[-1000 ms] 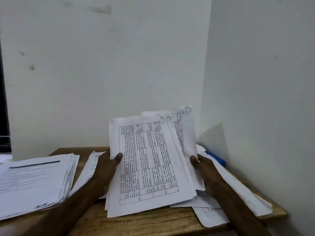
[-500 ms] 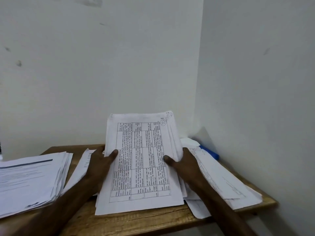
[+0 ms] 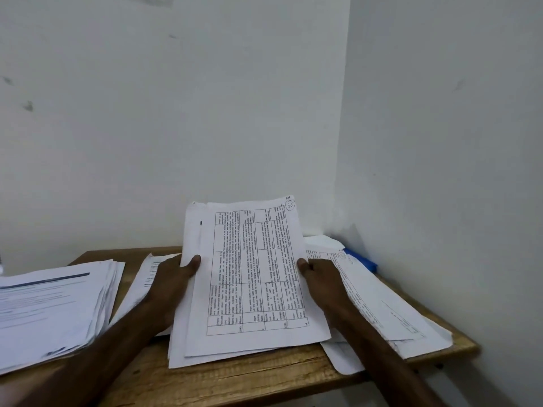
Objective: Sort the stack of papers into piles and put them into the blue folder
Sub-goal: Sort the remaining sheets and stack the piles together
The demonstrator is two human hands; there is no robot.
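Note:
A bundle of white sheets [image 3: 249,283] with a printed table on top stands tilted on its lower edge on the wooden table [image 3: 249,377]. My left hand [image 3: 173,283] grips its left edge, thumb on the front. My right hand [image 3: 318,277] grips its right edge the same way. A corner of the blue folder [image 3: 360,259] shows at the back right, mostly hidden under a spread pile of papers [image 3: 388,312].
A thick stack of printed papers [image 3: 53,312] lies at the left of the table. Another loose sheet [image 3: 141,289] lies behind my left arm. White walls close in behind and to the right. The table's front edge runs near the bottom.
The fanned sheets have been squared into one bundle. My right hand moved from the front of the bundle to its right edge. The camera view shifted slightly.

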